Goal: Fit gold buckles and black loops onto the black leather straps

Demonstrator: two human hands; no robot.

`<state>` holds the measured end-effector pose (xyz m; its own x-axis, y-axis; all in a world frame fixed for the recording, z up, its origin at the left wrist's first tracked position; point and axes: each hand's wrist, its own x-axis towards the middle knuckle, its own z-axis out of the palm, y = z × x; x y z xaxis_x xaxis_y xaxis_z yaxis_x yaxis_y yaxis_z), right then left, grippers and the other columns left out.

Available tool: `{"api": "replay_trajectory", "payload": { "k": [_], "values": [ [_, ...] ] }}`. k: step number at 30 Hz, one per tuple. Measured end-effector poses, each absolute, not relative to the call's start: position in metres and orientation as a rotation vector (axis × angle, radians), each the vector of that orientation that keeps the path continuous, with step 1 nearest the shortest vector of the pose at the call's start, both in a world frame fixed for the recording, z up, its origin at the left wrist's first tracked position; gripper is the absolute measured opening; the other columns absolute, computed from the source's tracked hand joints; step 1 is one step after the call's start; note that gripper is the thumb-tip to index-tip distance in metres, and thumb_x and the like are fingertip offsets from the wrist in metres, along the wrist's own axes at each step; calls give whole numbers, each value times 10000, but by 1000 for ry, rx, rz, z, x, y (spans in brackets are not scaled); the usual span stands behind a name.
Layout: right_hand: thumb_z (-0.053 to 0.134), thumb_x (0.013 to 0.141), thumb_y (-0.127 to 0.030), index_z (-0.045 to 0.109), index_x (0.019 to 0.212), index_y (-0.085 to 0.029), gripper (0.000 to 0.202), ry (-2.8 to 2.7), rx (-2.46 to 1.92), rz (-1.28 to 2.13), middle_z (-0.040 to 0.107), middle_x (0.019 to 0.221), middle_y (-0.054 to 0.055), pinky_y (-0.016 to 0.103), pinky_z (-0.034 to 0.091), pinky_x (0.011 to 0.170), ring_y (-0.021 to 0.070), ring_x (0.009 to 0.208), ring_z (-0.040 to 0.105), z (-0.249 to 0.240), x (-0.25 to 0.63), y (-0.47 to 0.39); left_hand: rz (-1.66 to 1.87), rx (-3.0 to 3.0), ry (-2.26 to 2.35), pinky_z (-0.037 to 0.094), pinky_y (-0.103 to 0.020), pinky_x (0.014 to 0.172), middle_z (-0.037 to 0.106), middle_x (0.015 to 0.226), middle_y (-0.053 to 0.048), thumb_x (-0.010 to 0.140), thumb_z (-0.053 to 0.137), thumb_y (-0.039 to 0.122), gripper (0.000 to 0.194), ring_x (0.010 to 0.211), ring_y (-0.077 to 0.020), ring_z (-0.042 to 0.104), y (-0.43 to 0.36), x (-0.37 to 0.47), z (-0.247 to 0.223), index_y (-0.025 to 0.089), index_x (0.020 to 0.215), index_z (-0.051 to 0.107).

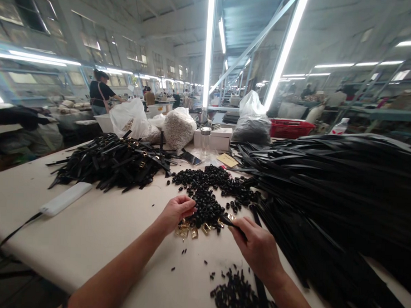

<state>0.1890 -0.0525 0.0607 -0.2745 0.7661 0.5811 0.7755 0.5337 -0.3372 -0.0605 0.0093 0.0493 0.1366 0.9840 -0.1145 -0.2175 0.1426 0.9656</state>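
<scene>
Right hand (258, 248) clamped its fingers on a strap (227, 220) at the loops' (207, 196) four o'clock.
Left hand (176, 211) had fingers together, contents unclear; the strap seemed light and bendy, best gripped near its end.

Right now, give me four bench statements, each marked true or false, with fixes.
1. The right hand holds a black strap. True.
2. The red basket stands left of the clear jar. False: the red basket is right of the clear jar.
3. Gold buckles lie by the near edge of the black loops. True.
4. The white device lies right of the left hand. False: the white device lies left of it.
</scene>
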Motion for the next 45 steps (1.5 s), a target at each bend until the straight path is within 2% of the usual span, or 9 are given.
{"api": "replay_trajectory", "payload": {
  "k": [8, 18, 26, 29, 32, 34, 38, 43, 45],
  "values": [
    [469, 943, -240, 624, 910, -214, 161, -2041, -1184, 154, 624, 793, 34, 251, 429, 683, 161, 733, 604, 67, 173, -64, 952, 590, 776, 525, -122, 564, 657, 729, -1, 681, 823, 229, 327, 566, -55, 631, -20, -28, 46, 137, 939, 645],
    [451, 952, -230, 608, 850, -202, 189, -2111, -1183, 60, 605, 747, 26, 236, 381, 624, 144, 674, 581, 64, 165, -65, 915, 549, 760, 537, -146, 605, 674, 750, -6, 588, 881, 280, 393, 608, -77, 652, -30, -19, 42, 153, 863, 632],
    [433, 963, -241, 579, 732, -200, 276, -2211, -1211, -26, 578, 685, 12, 253, 320, 558, 136, 592, 549, 57, 164, -65, 897, 995, 767, 482, -191, 595, 658, 661, -16, 640, 831, 256, 295, 611, -108, 619, -34, -16, 45, 118, 817, 639],
    [453, 954, -277, 597, 945, -197, 165, -2181, -1211, 146, 641, 777, 25, 256, 382, 597, 165, 671, 615, 58, 163, -66, 941, 1033, 785, 460, -210, 589, 649, 638, -8, 652, 810, 271, 276, 576, -103, 581, -34, -15, 44, 126, 808, 635],
    [455, 953, -374, 438, 1299, -145, 415, -2143, -1234, 274, 688, 856, 60, 290, 447, 629, 207, 705, 658, 59, 162, -67, 908, 1056, 822, 452, -227, 587, 645, 661, -6, 646, 792, 253, 240, 560, -100, 549, -37, -12, 44, 131, 787, 639],
    [449, 944, -472, 341, 1389, -115, 581, -2159, -1242, 291, 702, 884, 91, 318, 474, 629, 235, 710, 673, 58, 161, -68, 846, 1111, 840, 452, -232, 598, 648, 695, -13, 638, 773, 217, 204, 592, -111, 551, -40, -10, 46, 132, 775, 649],
    [507, 880, -593, 379, 1379, -119, 700, -2174, -1234, 280, 708, 959, 127, 344, 502, 662, 264, 763, 688, 57, 163, -67, 855, 1172, 891, 426, -211, 598, 636, 718, -5, 646, 737, 189, 162, 634, -109, 540, -42, -9, 49, 139, 774, 651],
    [549, 901, -499, 572, 1174, -209, 399, -2194, -1204, 306, 709, 1011, 79, 297, 497, 719, 236, 872, 687, 57, 163, -66, 835, 1183, 862, 374, -208, 524, 568, 583, 23, 674, 738, 268, 203, 528, -94, 486, -35, -16, 45, 142, 704, 581],
    [592, 877, -489, 565, 1194, -204, 427, -2183, -1217, 299, 715, 993, 75, 294, 497, 706, 238, 850, 692, 55, 162, -66, 855, 1191, 873, 368, -201, 530, 555, 588, 29, 665, 750, 266, 218, 539, -87, 472, -35, -16, 44, 142, 692, 573]
  ]
}}
